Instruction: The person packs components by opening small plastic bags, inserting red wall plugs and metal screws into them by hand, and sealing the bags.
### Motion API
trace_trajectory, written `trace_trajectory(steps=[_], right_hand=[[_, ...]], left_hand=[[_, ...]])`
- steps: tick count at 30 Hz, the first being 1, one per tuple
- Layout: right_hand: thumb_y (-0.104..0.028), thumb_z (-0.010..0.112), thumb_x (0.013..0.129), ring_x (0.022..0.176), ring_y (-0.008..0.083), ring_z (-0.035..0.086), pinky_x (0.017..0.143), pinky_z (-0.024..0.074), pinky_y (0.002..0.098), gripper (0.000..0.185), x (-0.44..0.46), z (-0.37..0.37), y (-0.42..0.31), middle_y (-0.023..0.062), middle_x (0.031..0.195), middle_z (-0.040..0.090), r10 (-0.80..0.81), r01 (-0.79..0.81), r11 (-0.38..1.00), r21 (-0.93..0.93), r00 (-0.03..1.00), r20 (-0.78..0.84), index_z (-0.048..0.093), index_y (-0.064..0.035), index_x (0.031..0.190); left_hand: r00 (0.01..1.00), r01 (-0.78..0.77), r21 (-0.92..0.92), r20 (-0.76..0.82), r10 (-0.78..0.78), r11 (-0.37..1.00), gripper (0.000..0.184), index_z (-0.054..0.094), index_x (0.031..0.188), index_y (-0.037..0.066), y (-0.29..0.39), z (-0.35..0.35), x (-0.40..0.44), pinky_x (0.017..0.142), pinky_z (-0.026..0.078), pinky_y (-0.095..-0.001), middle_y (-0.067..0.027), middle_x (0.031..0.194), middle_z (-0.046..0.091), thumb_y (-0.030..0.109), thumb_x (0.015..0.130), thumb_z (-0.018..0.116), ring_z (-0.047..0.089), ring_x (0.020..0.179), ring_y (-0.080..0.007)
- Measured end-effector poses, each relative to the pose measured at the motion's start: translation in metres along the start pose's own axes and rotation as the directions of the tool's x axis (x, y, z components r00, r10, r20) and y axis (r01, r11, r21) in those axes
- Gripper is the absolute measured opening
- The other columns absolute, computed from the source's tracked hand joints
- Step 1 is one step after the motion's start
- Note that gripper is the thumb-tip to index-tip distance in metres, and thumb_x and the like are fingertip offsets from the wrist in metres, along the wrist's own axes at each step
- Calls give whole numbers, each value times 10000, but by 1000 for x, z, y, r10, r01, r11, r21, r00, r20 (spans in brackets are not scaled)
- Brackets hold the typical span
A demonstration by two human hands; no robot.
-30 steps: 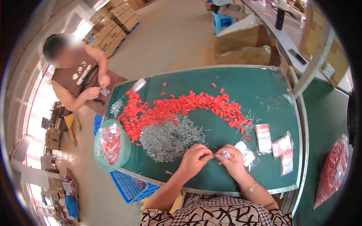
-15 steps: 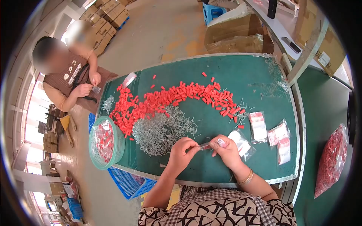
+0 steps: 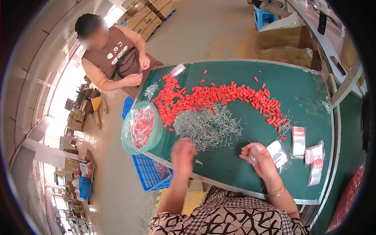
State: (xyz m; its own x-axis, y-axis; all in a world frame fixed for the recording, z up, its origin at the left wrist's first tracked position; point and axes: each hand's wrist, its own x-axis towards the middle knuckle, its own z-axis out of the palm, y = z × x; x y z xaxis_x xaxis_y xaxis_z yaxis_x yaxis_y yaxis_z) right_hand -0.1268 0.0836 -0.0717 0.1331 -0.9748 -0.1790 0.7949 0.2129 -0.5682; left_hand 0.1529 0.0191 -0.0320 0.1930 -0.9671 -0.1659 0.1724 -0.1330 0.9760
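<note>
My left hand (image 3: 183, 156) is raised over the near left part of the green table, blurred by motion, left of the pile of silver screws (image 3: 207, 127); what its fingers hold, if anything, cannot be made out. Near the middle of the near edge, my right hand (image 3: 260, 158) has its fingers closed on a small clear plastic bag (image 3: 257, 150). Red plugs (image 3: 231, 92) lie in a long curved band behind the screws. Beside my right hand is an open pack of small bags (image 3: 277, 153). More bag packs (image 3: 298, 141) lie further right.
A green basket (image 3: 158, 129) of filled bags stands at the table's left edge (image 3: 150, 154). Below it is a blue crate (image 3: 147, 172). Across the left corner a co-worker (image 3: 117, 58) handles something small. A large carton (image 3: 284, 41) stands behind the table.
My hands, together around a small bag before, are now apart. The left has moved away to the left; the right keeps the bag. The view has shifted, so the table appears further right.
</note>
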Motion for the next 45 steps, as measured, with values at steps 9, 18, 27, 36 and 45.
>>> trace_trajectory(steps=[9,18,27,36,45], right_hand=[[-143,586,955,1100,239,581,962,462,390,192,1,-2,12,152,1264,583,-77,76,996,44,997,27,609,-30,1108],[-139,585,954,1140,259,576,933,473,394,205,2,-10,10,164,1262,595,-33,39,956,292,999,-23,606,-47,1136],[-120,549,974,1150,269,582,1018,456,451,188,3,-15,8,155,1210,614,-36,50,938,343,998,-49,587,-34,1136],[-93,523,979,1005,251,626,912,524,432,170,2,-11,1,148,1131,631,14,24,959,281,991,-133,574,-38,1132],[-135,611,950,610,67,392,530,339,230,84,-2,-7,-1,-38,720,454,-136,93,964,-248,977,-163,557,-71,961]], left_hand=[[798,-368,448,602,29,815,215,639,1063,-5,-50,119,-55,688,506,-269,-85,903,658,77,866,662,630,793,-144],[875,-153,409,480,-69,900,128,661,967,-30,-51,121,-50,589,471,-233,-45,796,634,71,937,588,587,650,-91],[898,-184,383,440,-4,905,78,645,890,-34,-48,124,-44,560,446,-235,-47,838,612,44,889,636,552,618,-95],[670,-738,405,535,514,540,18,639,893,0,-41,122,-36,547,455,-241,-61,815,618,9,878,634,579,643,-105],[949,-132,125,303,89,983,78,561,929,16,-39,114,-29,538,459,-237,-56,805,608,83,963,540,550,583,-107]])
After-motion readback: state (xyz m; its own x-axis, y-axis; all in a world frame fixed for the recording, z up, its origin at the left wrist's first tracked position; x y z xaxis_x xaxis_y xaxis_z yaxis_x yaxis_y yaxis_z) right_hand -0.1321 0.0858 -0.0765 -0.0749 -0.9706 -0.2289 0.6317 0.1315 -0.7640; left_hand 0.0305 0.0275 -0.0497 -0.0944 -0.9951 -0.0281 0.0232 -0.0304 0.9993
